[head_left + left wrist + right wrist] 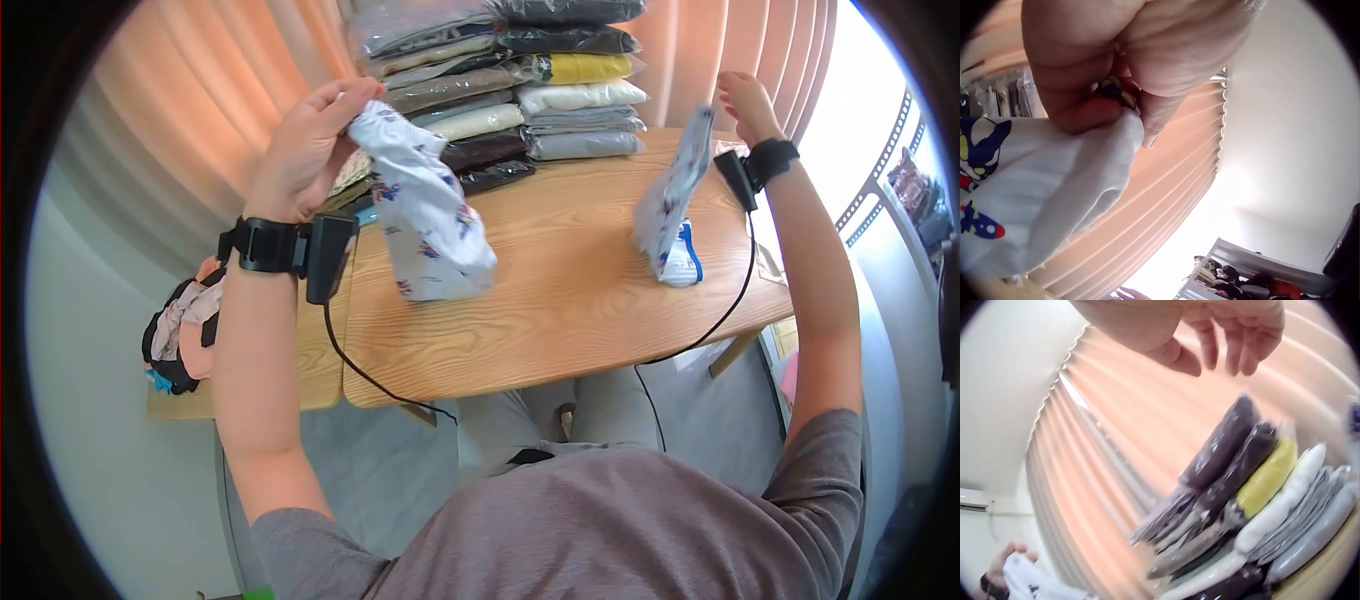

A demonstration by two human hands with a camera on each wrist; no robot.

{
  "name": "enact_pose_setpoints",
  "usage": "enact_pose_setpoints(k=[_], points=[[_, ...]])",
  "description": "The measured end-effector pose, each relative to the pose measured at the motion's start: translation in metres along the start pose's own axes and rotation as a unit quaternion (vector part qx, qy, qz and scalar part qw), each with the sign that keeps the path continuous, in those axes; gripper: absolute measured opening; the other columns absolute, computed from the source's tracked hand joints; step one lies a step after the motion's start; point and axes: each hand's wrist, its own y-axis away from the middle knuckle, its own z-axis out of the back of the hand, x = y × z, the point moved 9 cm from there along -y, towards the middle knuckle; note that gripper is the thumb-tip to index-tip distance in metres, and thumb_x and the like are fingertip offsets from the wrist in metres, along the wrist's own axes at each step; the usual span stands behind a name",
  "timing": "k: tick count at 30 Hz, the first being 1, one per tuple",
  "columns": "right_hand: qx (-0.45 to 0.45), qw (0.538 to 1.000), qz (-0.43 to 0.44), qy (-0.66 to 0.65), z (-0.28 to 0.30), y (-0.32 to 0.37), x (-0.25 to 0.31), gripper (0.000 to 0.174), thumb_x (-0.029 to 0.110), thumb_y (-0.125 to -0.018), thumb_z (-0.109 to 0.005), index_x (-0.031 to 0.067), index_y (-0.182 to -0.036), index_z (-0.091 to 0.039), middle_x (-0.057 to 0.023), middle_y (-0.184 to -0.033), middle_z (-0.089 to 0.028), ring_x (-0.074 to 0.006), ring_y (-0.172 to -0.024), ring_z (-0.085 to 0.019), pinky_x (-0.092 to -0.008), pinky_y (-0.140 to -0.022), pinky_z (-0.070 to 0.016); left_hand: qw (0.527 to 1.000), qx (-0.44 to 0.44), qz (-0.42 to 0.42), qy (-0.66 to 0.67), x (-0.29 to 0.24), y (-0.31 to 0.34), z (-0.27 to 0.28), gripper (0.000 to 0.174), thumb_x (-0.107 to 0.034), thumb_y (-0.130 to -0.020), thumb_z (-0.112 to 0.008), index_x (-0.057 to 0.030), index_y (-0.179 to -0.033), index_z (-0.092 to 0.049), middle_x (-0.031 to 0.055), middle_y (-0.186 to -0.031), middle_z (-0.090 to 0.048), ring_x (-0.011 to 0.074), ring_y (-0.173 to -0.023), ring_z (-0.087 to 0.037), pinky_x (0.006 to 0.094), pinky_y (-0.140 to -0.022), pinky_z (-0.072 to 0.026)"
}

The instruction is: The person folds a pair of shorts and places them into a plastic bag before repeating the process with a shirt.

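The left hand is raised above the far left part of the desk, its thumb and fingers closed in a pinch on the upper end of a white rocket-print cloth. The cloth hangs down from this grip, bunched at the top and loose below; whether its lower edge touches the desk, I cannot tell. The right hand is up at the far right, its fingers relaxed, slightly bent and spread, with nothing in them. Just left of it stands a second printed piece, blurred and upright; what supports it is unclear. At its foot a white-and-blue item rests on the desk.

At the far side, bagged clothes are stacked in front of the curtain, a yellow packet among them. A loose clothes pile lies at the left.

The step in hand seems to be holding up and opening out the cloth. The next move probably calls for a steady left pinch while the right hand takes a free edge, so that the fabric can be drawn flat.
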Motion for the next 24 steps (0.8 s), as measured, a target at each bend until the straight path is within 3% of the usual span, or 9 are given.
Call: enact_pose_setpoints(k=[3, 7, 8, 10, 14, 16, 18, 22, 24], points=[[0.185, 0.974, 0.122, -0.038, -0.093, 0.107, 0.083, 0.029, 0.018, -0.087, -0.058, 0.0042, -0.113, -0.059, -0.0018, -0.098, -0.061, -0.0121, -0.092, -0.056, -0.0264, -0.081, -0.0436, 0.996, 0.092, 0.005, 0.003, -0.007, 0.004, -0.041, 0.023, -0.023, -0.092, -0.059, -0.0024, -0.101, -0.061, 0.0001, -0.087, -0.063, 0.0087, -0.082, -0.059, 0.0237, -0.076, -0.0469], [0.39, 0.863, 0.322, -0.005, -0.185, 0.23, 0.142, 0.047, 0.025, -0.084, -0.066, 0.0072, -0.125, -0.052, -0.0061, -0.111, -0.059, -0.0139, -0.101, -0.056, -0.0281, -0.093, -0.0407, 0.988, 0.155, 0.007, 0.019, -0.021, 0.013, -0.086, 0.025, -0.026, -0.091, -0.06, -0.0032, -0.102, -0.061, 0.0006, -0.086, -0.062, 0.0085, -0.08, -0.059, 0.0253, -0.077, -0.047], [0.385, 0.865, 0.322, -0.003, -0.19, 0.238, 0.146, 0.047, 0.025, -0.084, -0.066, 0.0072, -0.125, -0.052, -0.0061, -0.111, -0.059, -0.0139, -0.101, -0.056, -0.0281, -0.093, -0.0407, 0.987, 0.162, -0.002, 0.017, -0.026, 0.014, -0.091, 0.025, -0.026, -0.091, -0.06, -0.0034, -0.101, -0.061, 0.0005, -0.086, -0.062, 0.0084, -0.079, -0.058, 0.0252, -0.076, -0.0473], [0.544, 0.815, 0.176, -0.094, -0.213, 0.261, 0.138, 0.044, 0.016, -0.085, -0.065, 0.004, -0.125, -0.051, -0.0061, -0.119, -0.057, -0.014, -0.113, -0.051, -0.0301, -0.099, -0.0394, 0.986, 0.167, -0.012, 0.012, -0.033, 0.017, -0.094, 0.025, -0.026, -0.091, -0.06, -0.0036, -0.101, -0.061, 0.0004, -0.086, -0.062, 0.0082, -0.079, -0.058, 0.0251, -0.076, -0.0475], [0.495, 0.84, 0.221, 0.0, -0.196, 0.239, 0.147, 0.036, 0.027, -0.084, -0.067, 0.0014, -0.109, -0.063, -0.0036, -0.098, -0.064, -0.01, -0.092, -0.055, -0.0243, -0.084, -0.0427, 0.992, 0.113, -0.035, -0.048, -0.039, 0.016, -0.067, 0.023, -0.024, -0.091, -0.06, -0.0028, -0.101, -0.061, 0.0, -0.087, -0.062, 0.0078, -0.079, -0.058, 0.0242, -0.075, -0.0475], [0.434, 0.889, 0.14, -0.045, -0.181, 0.208, 0.143, 0.032, 0.029, -0.086, -0.066, 0.0002, -0.101, -0.066, -0.0002, -0.09, -0.065, -0.0064, -0.087, -0.055, -0.0221, -0.079, -0.0424, 0.989, 0.105, -0.041, -0.093, -0.041, 0.016, -0.051, 0.023, -0.023, -0.091, -0.059, -0.0027, -0.102, -0.061, -0.0004, -0.087, -0.062, 0.0082, -0.08, -0.059, 0.0239, -0.076, -0.0474], [0.412, 0.894, 0.164, -0.07, -0.165, 0.19, 0.158, 0.032, 0.029, -0.087, -0.064, 0.0006, -0.103, -0.066, 0.0006, -0.091, -0.065, -0.0052, -0.085, -0.055, -0.0223, -0.077, -0.0431, 0.974, 0.097, 0.074, -0.19, -0.02, 0.017, -0.035, 0.023, -0.022, -0.089, -0.062, -0.0024, -0.102, -0.061, -0.0001, -0.091, -0.062, 0.0079, -0.08, -0.058, 0.0245, -0.077, -0.0474], [0.364, 0.904, 0.175, -0.138, -0.141, 0.19, 0.194, 0.033, 0.029, -0.091, -0.059, 0.0001, -0.106, -0.064, 0.0008, -0.092, -0.065, -0.005, -0.082, -0.057, -0.0231, -0.076, -0.0448, 0.961, 0.127, 0.083, -0.23, -0.01, 0.018, -0.033, 0.025, -0.02, -0.088, -0.064, -0.0021, -0.104, -0.061, 0.0003, -0.093, -0.063, 0.0084, -0.083, -0.057, 0.0242, -0.08, -0.0461], [0.332, 0.912, 0.179, -0.162, -0.141, 0.187, 0.196, 0.033, 0.029, -0.093, -0.057, -0.0004, -0.107, -0.063, 0.0001, -0.092, -0.065, -0.0052, -0.084, -0.058, -0.0234, -0.077, -0.0453, 0.97, 0.112, 0.01, -0.218, -0.02, 0.015, -0.037, 0.024, -0.017, -0.088, -0.063, -0.001, -0.107, -0.061, 0.0013, -0.096, -0.063, 0.009, -0.087, -0.056, 0.0234, -0.083, -0.0444]])
